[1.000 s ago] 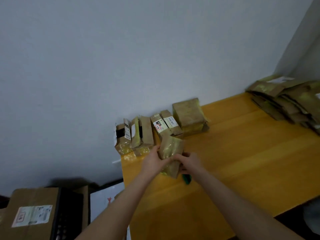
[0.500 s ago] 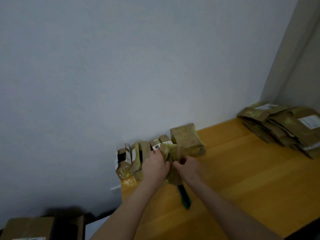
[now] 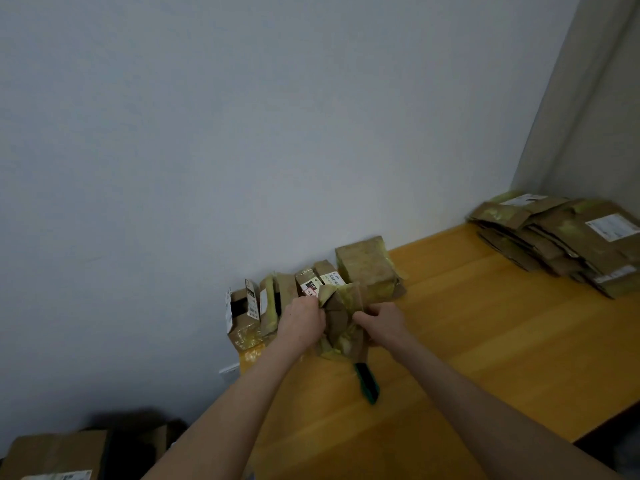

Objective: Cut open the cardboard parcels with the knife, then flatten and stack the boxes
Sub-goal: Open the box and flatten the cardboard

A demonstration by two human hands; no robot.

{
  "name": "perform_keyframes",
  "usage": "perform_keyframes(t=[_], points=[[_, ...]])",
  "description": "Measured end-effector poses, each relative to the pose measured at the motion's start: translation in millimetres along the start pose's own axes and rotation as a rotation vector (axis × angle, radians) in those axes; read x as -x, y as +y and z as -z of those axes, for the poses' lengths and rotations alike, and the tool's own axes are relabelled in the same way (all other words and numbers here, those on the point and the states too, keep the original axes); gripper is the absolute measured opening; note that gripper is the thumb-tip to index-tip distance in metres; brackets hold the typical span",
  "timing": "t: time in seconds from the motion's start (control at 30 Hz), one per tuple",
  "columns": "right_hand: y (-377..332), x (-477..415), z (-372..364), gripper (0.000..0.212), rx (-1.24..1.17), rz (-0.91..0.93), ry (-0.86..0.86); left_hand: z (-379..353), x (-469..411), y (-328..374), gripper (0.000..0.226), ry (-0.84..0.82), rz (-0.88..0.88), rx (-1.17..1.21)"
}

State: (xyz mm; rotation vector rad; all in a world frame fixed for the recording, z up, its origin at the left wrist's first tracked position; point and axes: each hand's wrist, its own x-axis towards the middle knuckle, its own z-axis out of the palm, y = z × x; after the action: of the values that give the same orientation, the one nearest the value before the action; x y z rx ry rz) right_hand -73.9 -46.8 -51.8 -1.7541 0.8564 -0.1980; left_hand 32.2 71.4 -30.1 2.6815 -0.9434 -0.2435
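Observation:
A small brown cardboard box (image 3: 341,318) with yellowish tape is crumpled between both hands above the yellow wooden table (image 3: 467,327). My left hand (image 3: 302,322) grips its left side and my right hand (image 3: 382,322) grips its right side. The knife (image 3: 366,382), with a dark green handle, lies on the table just below the box, its blade end hidden under the cardboard. Several more small parcels (image 3: 311,289) stand in a row against the wall behind my hands. A stack of flattened boxes (image 3: 561,242) lies at the table's far right corner.
The table's left edge runs just left of the parcel row. On the floor at lower left stands a large cardboard box (image 3: 52,455) with a white label. A grey wall rises behind the table, and a beige curtain or wall (image 3: 595,98) meets it at the right.
The view has tilted upward, so the table sits lower in frame. The box between my hands has gone from a squared shape to a crumpled, folded one, and more of the knife handle shows.

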Motion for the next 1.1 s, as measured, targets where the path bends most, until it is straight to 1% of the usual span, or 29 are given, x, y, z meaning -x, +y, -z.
perform_keyframes(t=[0.1, 0.2, 0.3, 0.37, 0.4, 0.47, 0.53, 0.6, 0.67, 0.77, 0.87, 0.93, 0.97, 1.0, 1.03, 1.1], points=[[-1, 1, 5, 0.013, -0.064, -0.019, -0.065, 3, -2, -4, 0.024, -0.016, -0.015, 0.036], [2, 3, 11, 0.011, -0.186, -0.074, -0.067, 7, -2, -6, 0.026, -0.035, -0.02, 0.135], [3, 2, 11, 0.01, -0.199, -0.08, -0.055, 8, -1, -7, 0.023, -0.029, -0.003, 0.179], [3, -1, 4, 0.008, -0.231, -0.082, 0.002, 6, 0, -3, 0.02, -0.019, 0.032, 0.254], [3, -2, 0, 0.008, -0.251, -0.08, 0.051, 5, 1, 0, 0.021, -0.012, 0.052, 0.254], [2, -4, -8, 0.006, -0.216, -0.054, 0.165, 0, 5, 7, 0.024, -0.007, 0.08, 0.176], [1, -3, -13, 0.012, -0.132, -0.018, 0.214, -5, 9, 8, 0.019, 0.005, 0.096, 0.144], [0, -2, -12, 0.016, -0.1, -0.007, 0.194, -6, 10, 5, 0.016, 0.027, 0.102, 0.165], [3, -6, -3, 0.014, -0.126, -0.017, 0.159, -3, 9, -3, 0.018, 0.02, 0.11, 0.226], [10, -6, 10, 0.01, -0.233, -0.052, 0.075, 6, 7, -11, 0.017, -0.071, 0.132, 0.353], [12, -4, 16, 0.009, -0.277, -0.093, -0.048, 11, 5, -14, 0.021, -0.091, 0.157, 0.526], [14, -4, 14, 0.018, -0.309, -0.104, -0.13, 15, 6, -10, 0.024, -0.105, 0.176, 0.631], [16, -5, 12, 0.026, -0.317, -0.098, -0.125, 16, 8, -6, 0.027, -0.119, 0.166, 0.631], [18, -7, 10, 0.037, -0.291, -0.081, -0.069, 15, 10, -2, 0.03, -0.112, 0.141, 0.575], [21, -12, 6, 0.047, -0.205, -0.051, 0.023, 14, 12, 4, 0.033, -0.077, 0.11, 0.491], [18, -13, 0, 0.057, 0.039, 0.003, 0.143, 7, 17, 16, 0.032, 0.021, 0.042, 0.335]])
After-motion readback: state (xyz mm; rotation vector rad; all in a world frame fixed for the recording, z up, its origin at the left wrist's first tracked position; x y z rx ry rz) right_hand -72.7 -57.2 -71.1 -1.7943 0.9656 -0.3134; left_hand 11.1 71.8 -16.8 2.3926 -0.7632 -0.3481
